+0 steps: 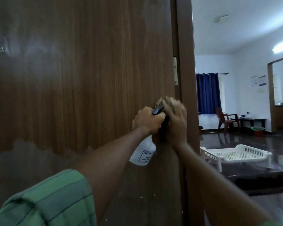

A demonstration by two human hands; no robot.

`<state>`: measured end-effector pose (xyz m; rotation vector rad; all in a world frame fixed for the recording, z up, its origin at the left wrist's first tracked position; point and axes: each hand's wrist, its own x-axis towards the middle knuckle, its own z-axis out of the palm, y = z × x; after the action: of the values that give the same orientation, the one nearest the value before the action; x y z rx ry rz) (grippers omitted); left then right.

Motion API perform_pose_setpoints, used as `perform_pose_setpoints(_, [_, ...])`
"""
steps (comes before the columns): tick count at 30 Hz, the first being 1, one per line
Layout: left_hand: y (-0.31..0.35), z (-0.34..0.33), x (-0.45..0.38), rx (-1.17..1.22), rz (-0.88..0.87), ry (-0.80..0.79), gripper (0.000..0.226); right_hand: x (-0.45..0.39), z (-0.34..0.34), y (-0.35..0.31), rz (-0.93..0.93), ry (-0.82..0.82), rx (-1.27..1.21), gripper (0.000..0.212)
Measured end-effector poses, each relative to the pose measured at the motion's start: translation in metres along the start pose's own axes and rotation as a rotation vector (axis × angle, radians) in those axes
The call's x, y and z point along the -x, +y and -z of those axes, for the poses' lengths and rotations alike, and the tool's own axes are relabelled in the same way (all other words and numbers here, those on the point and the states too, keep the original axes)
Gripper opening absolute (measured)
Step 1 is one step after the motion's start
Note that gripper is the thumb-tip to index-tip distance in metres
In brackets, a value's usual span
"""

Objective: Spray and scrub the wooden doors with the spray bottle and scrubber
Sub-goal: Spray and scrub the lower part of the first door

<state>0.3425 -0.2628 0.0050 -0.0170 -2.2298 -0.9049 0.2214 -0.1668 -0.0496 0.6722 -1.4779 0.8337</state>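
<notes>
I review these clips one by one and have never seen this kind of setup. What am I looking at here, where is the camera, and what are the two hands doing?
There is no machine here. A person wears one wide-angle camera on the head, so you see both arms reaching forward from below.

The big brown surface is a wooden door, with a metal hinge on its right edge.

The left hand grips a white spray bottle by its dark trigger head, with the bottle hanging below the fist.

The right hand presses a brownish scrubber against the door near that edge; it is blurred, so the exact grip is hard to tell.

Through the doorway on the right lies a white plastic tray on a dark table, with a blue curtain beyond.
</notes>
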Motion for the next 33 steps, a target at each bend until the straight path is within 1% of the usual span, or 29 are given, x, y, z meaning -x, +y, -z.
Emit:
perform_pose_setpoints(3, [-0.022,-0.012,0.022,0.025,0.019,-0.002,0.034,0.118,0.005,-0.009,-0.036,-0.074,-0.012,0.066])
perform_pose_setpoints(4, [-0.026,-0.015,0.029,0.02,0.021,-0.009,0.036,0.133,0.006,-0.01,-0.029,-0.098,-0.022,0.063])
perform_pose_setpoints(5, [-0.03,-0.018,0.036,0.023,0.025,-0.026,0.038,0.129,0.006,-0.007,-0.027,-0.104,-0.036,0.058])
perform_pose_setpoints(7, [-0.037,-0.022,0.046,0.038,0.038,-0.048,0.039,0.086,0.001,-0.006,-0.077,-0.038,-0.036,0.051])
perform_pose_setpoints(9, [-0.048,-0.027,0.052,0.075,0.039,-0.033,0.04,0.041,0.001,-0.01,-0.157,0.023,-0.037,0.049])
perform_pose_setpoints(10, [-0.054,-0.03,0.057,0.094,0.037,-0.021,0.041,0.031,0.001,-0.012,-0.172,0.034,-0.05,0.049])
perform_pose_setpoints(12, [-0.067,-0.04,0.071,0.112,0.035,-0.007,0.044,0.05,0.002,-0.014,-0.194,-0.01,-0.066,0.054])
perform_pose_setpoints(15, [-0.085,-0.057,0.095,0.113,0.071,-0.016,0.044,0.118,0.01,-0.011,-0.125,-0.193,-0.02,0.081])
perform_pose_setpoints(16, [-0.086,-0.061,0.1,0.103,0.088,-0.018,0.043,0.127,0.015,-0.002,-0.09,-0.246,-0.017,0.086])
perform_pose_setpoints(17, [-0.086,-0.065,0.103,0.091,0.097,-0.021,0.043,0.125,0.021,0.006,-0.074,-0.274,-0.042,0.086])
perform_pose_setpoints(19, [-0.086,-0.069,0.105,0.058,0.108,-0.016,0.039,0.106,0.035,0.016,-0.123,-0.279,-0.109,0.085])
perform_pose_setpoints(21, [-0.088,-0.073,0.108,0.033,0.123,0.005,0.035,0.084,0.046,0.013,-0.17,-0.181,-0.161,0.086])
perform_pose_setpoints(23, [-0.09,-0.075,0.109,0.008,0.144,0.018,0.034,0.069,0.048,0.003,-0.205,-0.083,-0.193,0.08])
perform_pose_setpoints(25, [-0.091,-0.075,0.109,-0.01,0.16,0.031,0.033,0.062,0.042,-0.009,-0.16,-0.055,-0.174,0.074])
perform_pose_setpoints(27, [-0.089,-0.072,0.109,-0.015,0.161,0.036,0.032,0.061,0.035,-0.013,-0.106,-0.07,-0.142,0.064])
perform_pose_setpoints(29, [-0.089,-0.069,0.109,-0.026,0.137,0.026,0.032,0.076,0.028,-0.013,-0.068,-0.131,-0.058,0.053])
perform_pose_setpoints(33, [-0.095,-0.064,0.115,-0.029,0.099,0.02,0.034,0.159,0.023,-0.01,-0.094,-0.172,0.038,0.063])
